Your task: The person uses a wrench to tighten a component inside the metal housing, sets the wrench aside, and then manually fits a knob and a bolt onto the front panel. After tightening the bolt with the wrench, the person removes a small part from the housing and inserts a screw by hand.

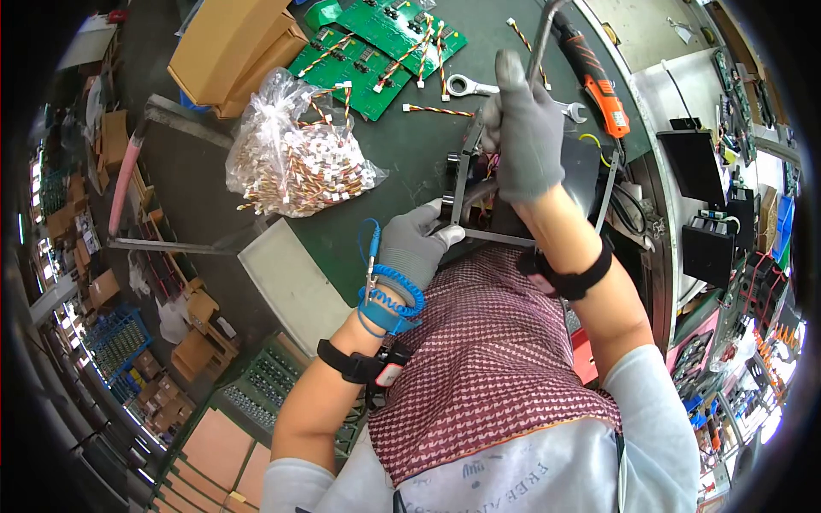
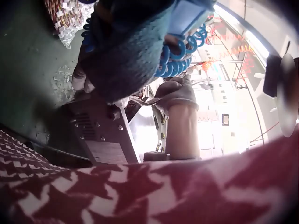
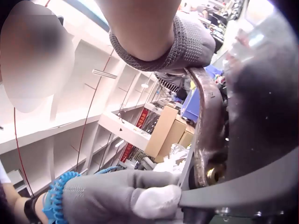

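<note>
My gloved right hand (image 1: 530, 141) grips a bent metal wrench (image 3: 210, 109) above an open metal box (image 1: 505, 237). The wrench's lower end sits at a brass-coloured fitting (image 3: 216, 174) just inside the box wall. Its other end sticks out beyond the hand in the head view. My gloved left hand (image 1: 410, 244) holds the near left corner of the box, its thumb on the wall's edge. In the left wrist view the box's slotted, screwed side (image 2: 96, 126) faces the camera. A dark panel (image 1: 577, 171) covers part of the box on the right.
Beyond the box lie a combination wrench (image 1: 462, 85), green circuit boards (image 1: 346, 64) and loose cables (image 1: 438, 110). A clear bag of cables (image 1: 295, 162) stands left, near cardboard boxes (image 1: 235, 51). An orange power tool (image 1: 605, 107) lies at the right. A blue coiled cord (image 1: 402, 286) circles my left wrist.
</note>
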`<action>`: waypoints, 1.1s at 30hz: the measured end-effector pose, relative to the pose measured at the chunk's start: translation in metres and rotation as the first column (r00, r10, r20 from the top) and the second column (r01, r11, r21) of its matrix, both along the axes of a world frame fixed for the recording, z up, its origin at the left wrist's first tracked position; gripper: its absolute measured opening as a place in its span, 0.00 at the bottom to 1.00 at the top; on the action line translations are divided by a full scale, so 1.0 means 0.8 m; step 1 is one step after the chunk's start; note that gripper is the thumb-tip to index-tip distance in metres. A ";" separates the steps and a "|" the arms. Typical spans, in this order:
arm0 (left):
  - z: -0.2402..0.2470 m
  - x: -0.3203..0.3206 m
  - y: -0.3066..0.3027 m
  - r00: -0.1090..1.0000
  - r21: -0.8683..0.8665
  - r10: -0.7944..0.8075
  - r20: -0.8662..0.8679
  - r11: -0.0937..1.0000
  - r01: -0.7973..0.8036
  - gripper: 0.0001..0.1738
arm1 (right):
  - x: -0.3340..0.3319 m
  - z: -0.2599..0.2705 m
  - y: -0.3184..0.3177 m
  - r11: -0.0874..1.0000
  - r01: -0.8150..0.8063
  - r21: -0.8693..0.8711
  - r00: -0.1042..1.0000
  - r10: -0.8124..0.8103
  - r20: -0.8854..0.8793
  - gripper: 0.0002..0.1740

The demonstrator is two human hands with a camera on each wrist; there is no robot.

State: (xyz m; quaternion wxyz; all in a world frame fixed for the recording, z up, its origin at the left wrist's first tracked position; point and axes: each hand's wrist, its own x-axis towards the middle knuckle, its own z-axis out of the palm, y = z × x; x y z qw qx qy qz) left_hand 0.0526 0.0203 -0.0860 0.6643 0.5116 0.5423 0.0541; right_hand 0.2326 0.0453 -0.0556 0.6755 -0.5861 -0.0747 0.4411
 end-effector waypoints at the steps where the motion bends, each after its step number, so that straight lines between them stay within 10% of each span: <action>1: 0.002 0.001 0.000 1.000 -0.005 -0.007 -0.004 1.000 0.007 0.26 | 0.010 -0.009 0.009 0.995 0.052 -0.089 0.998 -0.056 -0.042 0.27; 4: 0.006 0.002 0.001 0.998 -0.001 -0.054 0.032 0.999 0.054 0.25 | 0.021 -0.013 0.021 0.972 0.082 -0.221 0.995 -0.091 -0.031 0.27; 10: -0.023 -0.010 0.000 0.997 -0.033 -0.001 0.080 0.999 0.004 0.24 | 0.037 0.093 -0.037 0.906 -0.421 0.040 0.907 0.420 0.018 0.25; 22: 0.004 -0.001 0.010 0.991 -0.007 -0.111 0.077 0.994 0.112 0.23 | -0.025 0.079 -0.100 0.938 -0.097 0.332 0.928 -0.036 0.372 0.23; 33: -0.005 -0.002 0.019 0.985 -0.049 -0.162 0.052 0.985 0.165 0.23 | -0.053 0.043 -0.043 0.966 0.257 -0.004 0.919 -0.243 0.311 0.28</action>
